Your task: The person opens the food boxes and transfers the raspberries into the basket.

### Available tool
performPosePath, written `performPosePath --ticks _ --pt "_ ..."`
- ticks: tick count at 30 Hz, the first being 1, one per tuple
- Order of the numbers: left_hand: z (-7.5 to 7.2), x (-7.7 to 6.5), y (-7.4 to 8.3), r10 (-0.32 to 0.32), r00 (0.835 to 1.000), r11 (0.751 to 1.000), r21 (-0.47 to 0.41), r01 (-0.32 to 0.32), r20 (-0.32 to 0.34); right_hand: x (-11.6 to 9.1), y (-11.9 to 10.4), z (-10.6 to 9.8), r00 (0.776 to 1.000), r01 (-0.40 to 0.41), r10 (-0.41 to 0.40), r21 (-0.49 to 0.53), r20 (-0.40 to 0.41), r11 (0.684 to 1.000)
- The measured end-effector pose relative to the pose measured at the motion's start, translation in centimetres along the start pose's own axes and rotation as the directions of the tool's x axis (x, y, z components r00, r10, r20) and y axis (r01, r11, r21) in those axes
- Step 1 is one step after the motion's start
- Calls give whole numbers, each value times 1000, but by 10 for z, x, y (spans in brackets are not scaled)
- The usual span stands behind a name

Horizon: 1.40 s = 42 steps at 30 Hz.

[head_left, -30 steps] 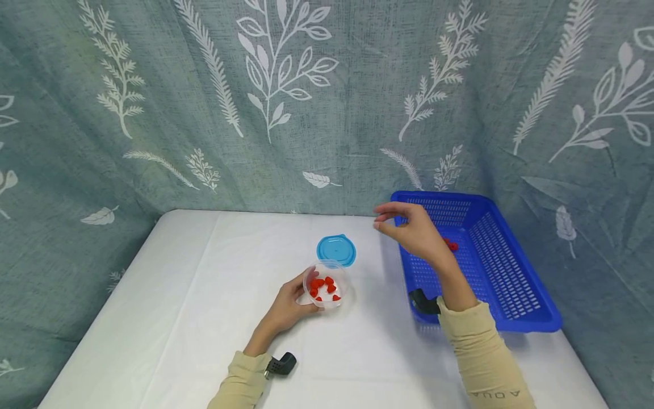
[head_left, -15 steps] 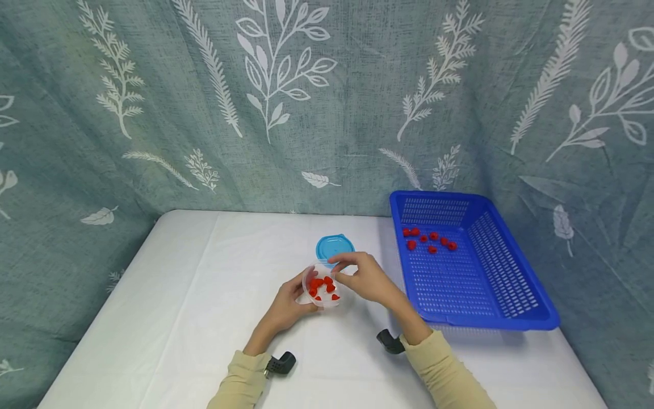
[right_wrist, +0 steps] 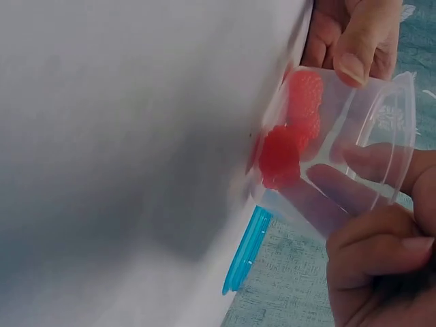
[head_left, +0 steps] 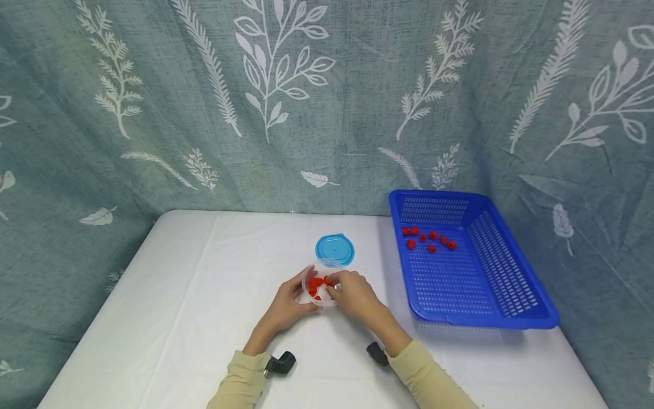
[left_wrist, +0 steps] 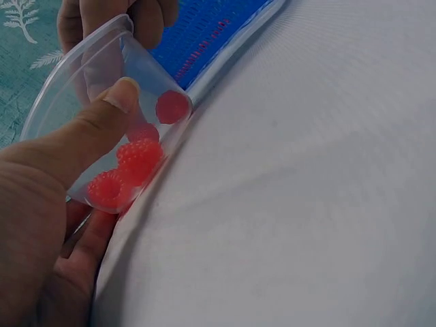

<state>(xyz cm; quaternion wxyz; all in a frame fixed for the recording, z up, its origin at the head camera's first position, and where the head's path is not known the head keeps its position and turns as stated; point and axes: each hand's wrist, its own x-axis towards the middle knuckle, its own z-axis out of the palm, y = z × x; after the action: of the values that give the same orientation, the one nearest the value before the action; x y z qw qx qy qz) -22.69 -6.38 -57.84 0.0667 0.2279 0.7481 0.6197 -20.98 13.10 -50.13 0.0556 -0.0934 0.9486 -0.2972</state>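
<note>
On the white tabletop [head_left: 214, 307], roughly midway between its side edges, the left hand [head_left: 286, 305] grips a clear cup [head_left: 326, 303] of raspberries [head_left: 313, 291], while the right hand [head_left: 355, 293] dips fingers inside, its hold unclear.

The tabletop [head_left: 117, 329] was covered with a white cloth [head_left: 189, 301], its far left corner rounded and a long, faint crease pressed in along its left part. Behind the tabletop a grey-green curtain [head_left: 360, 102] was hung, and fabric of the same kind was spread to the left and right of it. White plant motifs were printed there: a large leafy sprig [head_left: 260, 57] high above the tabletop's far edge, and a single leaf [head_left: 315, 179] low above that edge. Soft folds were formed in the fabric beside the tabletop's right edge. The tabletop was brightly lit, and blurred shadows were cast on its right part.
</note>
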Motion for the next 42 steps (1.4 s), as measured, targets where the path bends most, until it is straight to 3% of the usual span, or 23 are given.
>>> performPosePath --ticks 7,13,20,27,42 --pt "-1 -1 -1 7 1000 1000 -15 -7 8 4 -1 3 992 -41 37 31 122 999" --pt "-1 -1 -3 24 1000 1000 -19 -23 14 7 1 2 986 -36 33 13 165 999" --pt "-2 -1 -1 16 1000 1000 -16 -15 19 12 -1 -3 978 18 -18 0 210 1000" --pt "-2 -1 -3 10 1000 1000 -28 -9 19 17 -2 -9 954 44 -38 -13 298 999" --pt "-3 -1 -3 16 1000 1000 4 -16 18 23 1 -14 934 56 -75 64 348 996"
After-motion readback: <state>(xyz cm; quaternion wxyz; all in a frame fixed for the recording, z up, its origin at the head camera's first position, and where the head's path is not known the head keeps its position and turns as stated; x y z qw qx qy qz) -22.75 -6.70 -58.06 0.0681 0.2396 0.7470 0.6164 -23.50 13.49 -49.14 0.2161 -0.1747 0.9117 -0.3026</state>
